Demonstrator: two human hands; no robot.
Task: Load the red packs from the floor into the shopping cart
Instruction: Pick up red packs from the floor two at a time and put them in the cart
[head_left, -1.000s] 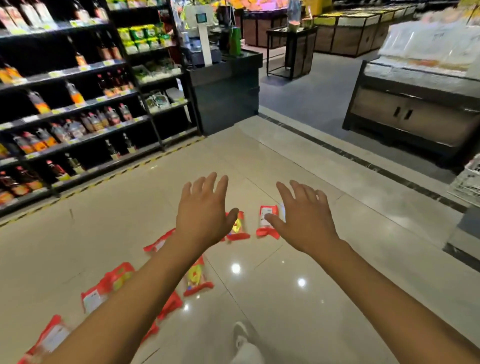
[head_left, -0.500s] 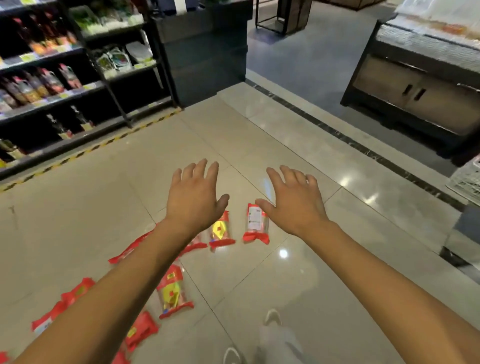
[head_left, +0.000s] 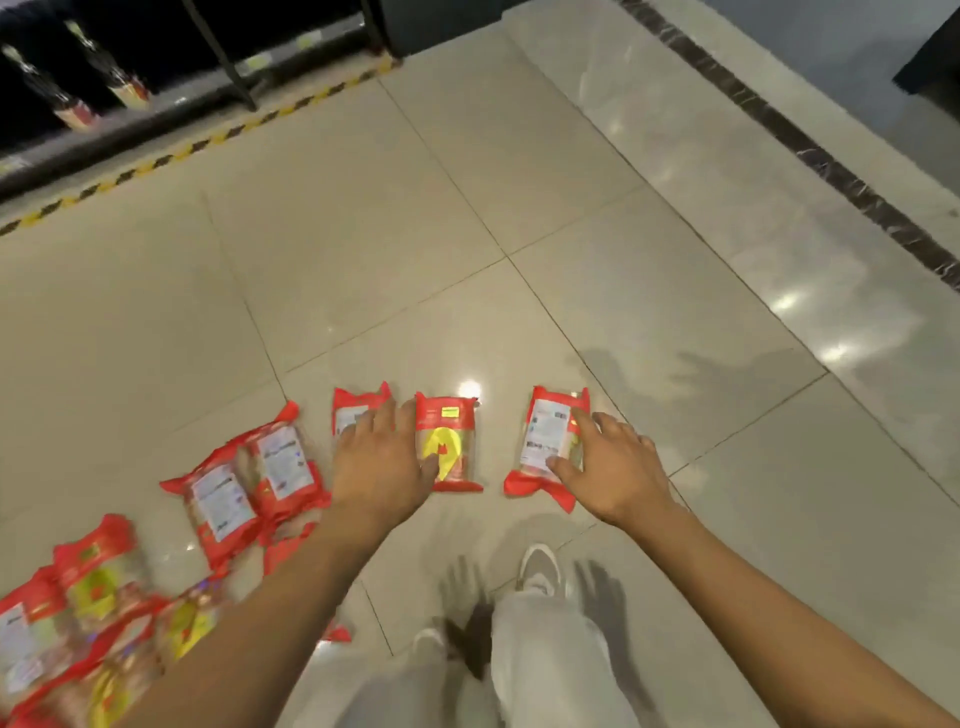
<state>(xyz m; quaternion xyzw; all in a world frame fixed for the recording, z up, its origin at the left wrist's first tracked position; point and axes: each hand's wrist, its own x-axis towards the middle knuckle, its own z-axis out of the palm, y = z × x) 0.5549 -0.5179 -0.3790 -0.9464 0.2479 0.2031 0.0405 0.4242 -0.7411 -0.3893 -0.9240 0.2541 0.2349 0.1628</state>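
Observation:
Several red packs lie scattered on the beige tiled floor. My left hand (head_left: 382, 467) is spread flat over one red pack (head_left: 353, 410), its thumb touching the neighbouring pack with a yellow label (head_left: 448, 441). My right hand (head_left: 610, 467) rests with fingers apart on the right side of a white-labelled red pack (head_left: 545, 436). Neither hand has closed around a pack. Two overlapping packs (head_left: 249, 483) lie further left, and more packs (head_left: 88, 613) are heaped at the lower left. The shopping cart is out of view.
A dark shelf unit with bottles (head_left: 78, 98) runs along the top left behind a yellow-black floor stripe (head_left: 182, 150). A dark marble strip (head_left: 810, 150) crosses the floor at the right. My legs and white shoes (head_left: 540, 566) stand just below the hands.
The view has tilted down and closer to the floor. Both hands have dropped from hovering in the air onto the packs.

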